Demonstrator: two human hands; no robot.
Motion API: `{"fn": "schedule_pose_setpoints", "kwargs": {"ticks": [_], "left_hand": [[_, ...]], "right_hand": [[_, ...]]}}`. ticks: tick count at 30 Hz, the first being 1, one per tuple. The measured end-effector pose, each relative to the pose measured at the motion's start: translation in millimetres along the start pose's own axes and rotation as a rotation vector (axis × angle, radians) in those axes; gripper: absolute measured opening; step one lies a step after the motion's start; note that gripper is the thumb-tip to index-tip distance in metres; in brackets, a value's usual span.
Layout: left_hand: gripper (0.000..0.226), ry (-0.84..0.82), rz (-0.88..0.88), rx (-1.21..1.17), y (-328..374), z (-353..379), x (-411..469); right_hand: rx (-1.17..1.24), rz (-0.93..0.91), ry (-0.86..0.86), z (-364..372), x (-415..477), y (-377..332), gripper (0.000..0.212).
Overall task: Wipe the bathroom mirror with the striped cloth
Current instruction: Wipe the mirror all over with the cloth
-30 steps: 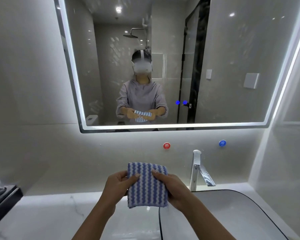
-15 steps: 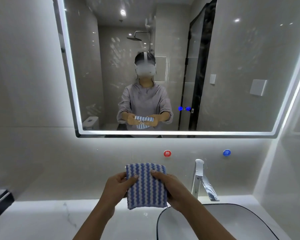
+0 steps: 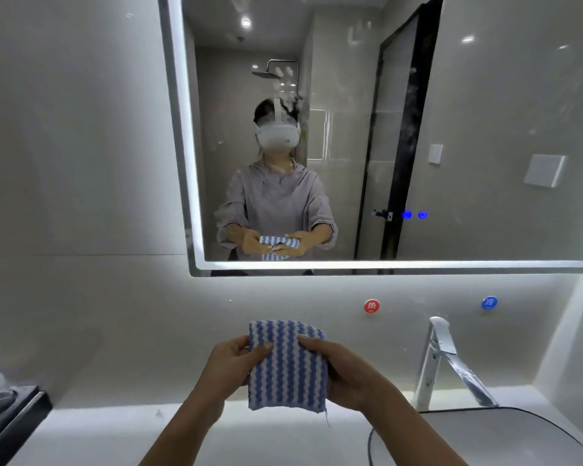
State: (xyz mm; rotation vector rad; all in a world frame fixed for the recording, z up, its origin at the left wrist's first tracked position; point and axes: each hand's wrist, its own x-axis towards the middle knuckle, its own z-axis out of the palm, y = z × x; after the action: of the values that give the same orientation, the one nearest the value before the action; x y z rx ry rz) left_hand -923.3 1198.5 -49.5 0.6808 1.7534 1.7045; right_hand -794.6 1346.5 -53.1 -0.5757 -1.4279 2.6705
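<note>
Blue-and-white wavy stripes cover the soft, folded striped cloth (image 3: 287,364). Left hand (image 3: 232,361) and right hand (image 3: 345,371) pinch its sides, below the shiny, maybe smudged, mirror (image 3: 485,129).

On the wall (image 3: 283,297) below the mirror (image 3: 485,112) and above the faucet (image 3: 440,348) are two round stickers. The red sticker (image 3: 371,306), on the left, bears the white Chinese character 热; the tiny print under it is too small to read. The blue sticker (image 3: 489,303), on the right, bears the white character 冷. Two blue lit icons (image 3: 407,214) glow on the mirror glass, their symbols unreadable.
</note>
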Motion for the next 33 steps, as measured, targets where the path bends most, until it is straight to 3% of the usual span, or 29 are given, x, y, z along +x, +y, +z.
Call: {"fn": "schedule_pose_setpoints", "kwargs": {"ticks": [6,14,18,21,22,25,28,30,33], "left_hand": [[0.02,-0.042,-0.032,0.057,4.2,-59.7,23.7],[0.017,-0.079,0.026,0.052,16.1,-102.7,46.1],[0.022,0.046,0.131,0.109,36.8,-118.2,60.5],[0.023,0.203,0.317,0.363,69.4,-127.9,76.5],[0.022,0.24,0.392,0.454,84.4,-130.2,80.7],[0.027,0.305,0.645,0.656,128.3,-132.7,92.1],[0.046,0.382,0.921,0.899,160.9,-129.5,104.5],[0.054,0.413,1.005,0.999,173.1,-126.7,113.4],[0.06,0.462,1.042,1.108,179.8,-124.2,127.5]], "right_hand": [[0.001,0.017,0.042,50.3,41.5,13.7,0.062],[-0.011,-0.068,0.254,77.1,64.4,4.8,0.042],[-0.006,-0.246,0.394,91.8,65.8,-30.1,0.026],[0.01,-0.447,0.555,106.3,63.7,-73.1,0.041],[-0.037,-0.538,0.623,111.3,62.6,-87.8,0.044],[-0.324,-1.013,0.743,132.0,65.0,-129.6,0.026],[-0.625,-1.405,0.669,149.0,88.9,-163.4,0.039],[-0.917,-1.458,0.646,147.8,116.4,-174.2,0.059],[-1.5,-1.273,0.755,126.0,160.1,-167.9,0.063]]}}
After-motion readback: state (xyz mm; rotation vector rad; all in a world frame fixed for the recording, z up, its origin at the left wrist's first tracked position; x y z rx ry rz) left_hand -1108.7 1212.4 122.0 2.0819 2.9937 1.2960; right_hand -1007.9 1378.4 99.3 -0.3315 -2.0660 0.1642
